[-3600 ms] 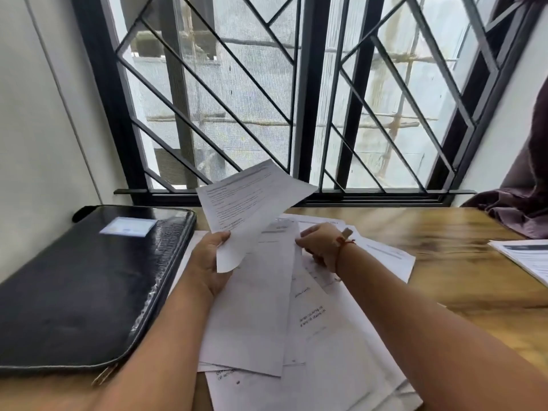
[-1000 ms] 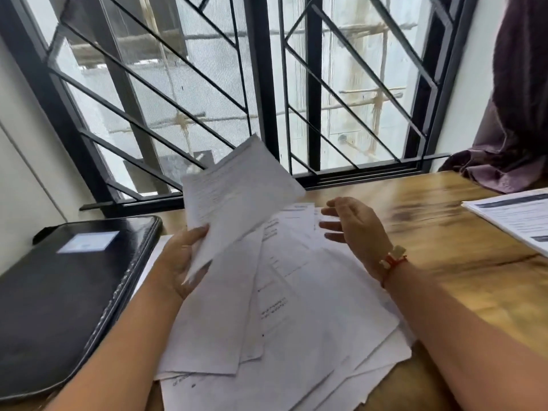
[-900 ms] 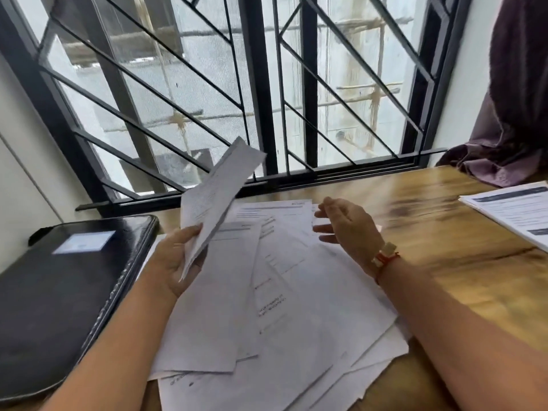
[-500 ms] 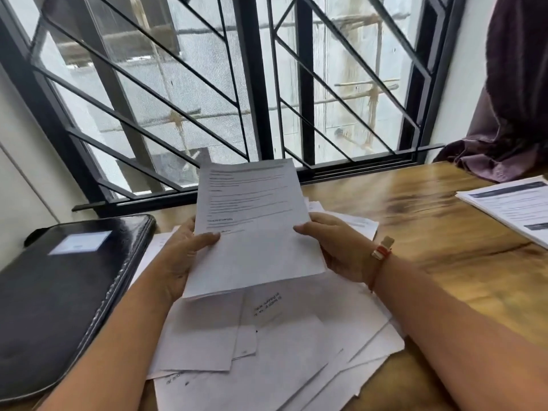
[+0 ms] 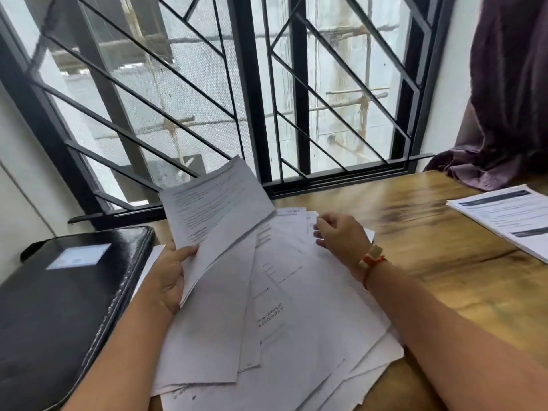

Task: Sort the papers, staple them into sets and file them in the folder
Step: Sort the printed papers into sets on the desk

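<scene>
Left hand (image 5: 167, 281): fingers grip tilted sheet (image 5: 216, 209).
Right hand (image 5: 341, 235): fingers relaxed, over paper pile (image 5: 311, 321).
Folder (image 5: 59, 307): closed, leftward on bench (image 5: 444, 262).

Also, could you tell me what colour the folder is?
The folder is glossy black with a pale label, clearest in the head view.

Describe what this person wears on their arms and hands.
Nothing covers either forearm: no sleeves in view, and no gloves on the left hand or right hand. The right wrist carries a red-orange cord bracelet with a pale rectangular tag.
</scene>
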Demonstrator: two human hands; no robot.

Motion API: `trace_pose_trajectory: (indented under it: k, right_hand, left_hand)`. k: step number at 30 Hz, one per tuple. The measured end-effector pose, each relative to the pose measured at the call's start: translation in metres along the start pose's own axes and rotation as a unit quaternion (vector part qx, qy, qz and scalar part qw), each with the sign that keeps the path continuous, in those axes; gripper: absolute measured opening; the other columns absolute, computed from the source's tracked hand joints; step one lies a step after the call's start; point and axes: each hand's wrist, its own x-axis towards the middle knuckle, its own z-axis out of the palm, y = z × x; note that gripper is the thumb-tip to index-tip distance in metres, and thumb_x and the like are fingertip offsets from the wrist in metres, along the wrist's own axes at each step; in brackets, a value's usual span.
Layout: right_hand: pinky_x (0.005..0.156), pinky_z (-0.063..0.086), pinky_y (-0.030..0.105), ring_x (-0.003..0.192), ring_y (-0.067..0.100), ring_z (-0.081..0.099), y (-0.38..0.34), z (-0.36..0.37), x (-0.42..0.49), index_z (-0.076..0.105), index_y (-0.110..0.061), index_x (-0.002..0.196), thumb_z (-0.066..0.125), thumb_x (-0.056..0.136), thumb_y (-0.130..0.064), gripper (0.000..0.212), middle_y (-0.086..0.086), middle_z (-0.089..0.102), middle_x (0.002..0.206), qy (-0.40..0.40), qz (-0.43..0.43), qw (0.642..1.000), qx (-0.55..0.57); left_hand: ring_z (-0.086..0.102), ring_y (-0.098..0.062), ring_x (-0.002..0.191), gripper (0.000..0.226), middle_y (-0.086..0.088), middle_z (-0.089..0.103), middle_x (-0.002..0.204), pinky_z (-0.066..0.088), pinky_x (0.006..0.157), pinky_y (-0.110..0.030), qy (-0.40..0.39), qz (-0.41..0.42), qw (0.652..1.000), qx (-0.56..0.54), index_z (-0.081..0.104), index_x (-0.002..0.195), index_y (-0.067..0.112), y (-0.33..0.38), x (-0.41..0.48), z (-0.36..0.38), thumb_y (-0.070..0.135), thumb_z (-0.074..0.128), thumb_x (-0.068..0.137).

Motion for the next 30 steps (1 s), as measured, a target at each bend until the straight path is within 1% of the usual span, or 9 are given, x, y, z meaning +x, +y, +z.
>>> trace_pose_trajectory:
  k: [4, 10, 13, 16, 19, 22, 25, 28, 30]
  right_hand:
    - [0.075, 0.057, 0.036, 0.085, 0.029, 0.070, -0.010, 0.006, 0.028, 0.068, -0.013, 0.079, 0.054, 0.090, -0.020, 0.020, 0.007, 0.072, 0.081, 0.011, 0.035, 0.993, -0.115]
    - [0.077, 0.061, 0.040, 0.073, 0.027, 0.072, -0.012, 0.025, 0.059, 0.064, -0.005, 0.065, 0.062, 0.084, -0.018, 0.023, 0.010, 0.068, 0.062, -0.012, 0.088, 0.990, -0.111]
    - [0.074, 0.062, 0.039, 0.064, 0.021, 0.065, -0.013, 0.031, 0.061, 0.061, -0.006, 0.073, 0.076, 0.081, -0.014, 0.018, 0.008, 0.062, 0.066, -0.011, 0.128, 0.991, -0.029]
    - [0.062, 0.060, 0.033, 0.072, 0.020, 0.065, -0.010, 0.033, 0.060, 0.064, -0.007, 0.096, 0.083, 0.076, -0.013, 0.028, 0.010, 0.065, 0.084, -0.014, 0.140, 0.990, 0.010]
    - [0.051, 0.048, 0.020, 0.071, 0.017, 0.062, -0.013, 0.034, 0.058, 0.068, -0.014, 0.086, 0.079, 0.080, -0.012, 0.012, 0.003, 0.066, 0.078, -0.001, 0.115, 0.993, 0.003]
    - [0.070, 0.052, 0.026, 0.078, 0.018, 0.065, -0.021, 0.029, 0.061, 0.073, -0.018, 0.077, 0.076, 0.079, -0.015, 0.005, 0.000, 0.072, 0.078, 0.041, 0.054, 0.998, 0.018]
    - [0.080, 0.055, 0.033, 0.083, 0.019, 0.068, -0.044, 0.013, 0.066, 0.076, -0.017, 0.084, 0.075, 0.082, -0.025, 0.008, -0.001, 0.075, 0.083, 0.107, 0.000, 0.994, -0.019]
    - [0.081, 0.055, 0.036, 0.085, 0.023, 0.068, -0.077, -0.010, 0.070, 0.071, -0.019, 0.078, 0.072, 0.085, -0.024, 0.009, 0.001, 0.074, 0.083, 0.172, -0.064, 0.983, -0.028]
    - [0.080, 0.051, 0.029, 0.083, 0.020, 0.065, -0.101, -0.026, 0.070, 0.071, -0.020, 0.083, 0.070, 0.088, -0.022, 0.005, -0.001, 0.071, 0.081, 0.212, -0.112, 0.970, -0.034]
  left_hand:
    - [0.073, -0.025, 0.078, 0.044, -0.019, 0.064, 0.131, 0.059, 0.053, -0.031, 0.003, -0.004, 0.999, -0.045, 0.053, 0.137, 0.010, 0.000, 0.007, -0.009, -0.003, 0.054, 0.095]
    - [0.068, -0.036, 0.106, 0.043, -0.017, 0.069, 0.123, 0.062, 0.074, -0.042, -0.033, 0.008, 0.999, -0.014, 0.058, 0.134, 0.011, -0.003, 0.008, -0.009, 0.000, 0.059, 0.092]
    - [0.071, -0.032, 0.100, 0.045, -0.016, 0.070, 0.121, 0.061, 0.072, -0.038, -0.042, 0.019, 0.999, -0.006, 0.058, 0.133, 0.010, -0.003, 0.006, -0.007, 0.000, 0.061, 0.089]
    - [0.073, -0.028, 0.091, 0.046, -0.018, 0.070, 0.119, 0.061, 0.067, -0.035, -0.046, 0.026, 0.999, -0.008, 0.057, 0.131, 0.006, -0.003, 0.008, -0.006, -0.003, 0.060, 0.086]
    - [0.074, -0.027, 0.088, 0.047, -0.018, 0.070, 0.119, 0.060, 0.066, -0.033, -0.052, 0.035, 0.998, -0.006, 0.056, 0.133, 0.005, -0.003, 0.007, -0.006, -0.005, 0.058, 0.087]
    - [0.072, -0.028, 0.090, 0.044, -0.015, 0.073, 0.113, 0.060, 0.067, -0.034, -0.044, 0.041, 0.998, -0.005, 0.057, 0.132, 0.006, -0.004, 0.007, -0.009, -0.005, 0.056, 0.089]
    - [0.071, -0.031, 0.094, 0.041, -0.016, 0.072, 0.115, 0.061, 0.069, -0.037, -0.058, 0.044, 0.997, -0.007, 0.060, 0.128, 0.007, -0.004, 0.007, -0.010, -0.005, 0.056, 0.089]
    - [0.073, -0.025, 0.084, 0.028, -0.010, 0.076, 0.103, 0.062, 0.068, -0.034, -0.053, 0.062, 0.997, -0.003, 0.067, 0.110, 0.014, -0.002, 0.002, -0.007, -0.003, 0.057, 0.091]
    - [0.073, -0.023, 0.083, 0.025, -0.009, 0.076, 0.101, 0.062, 0.067, -0.032, -0.056, 0.067, 0.996, -0.009, 0.067, 0.107, 0.015, -0.001, 0.000, -0.007, -0.002, 0.057, 0.092]
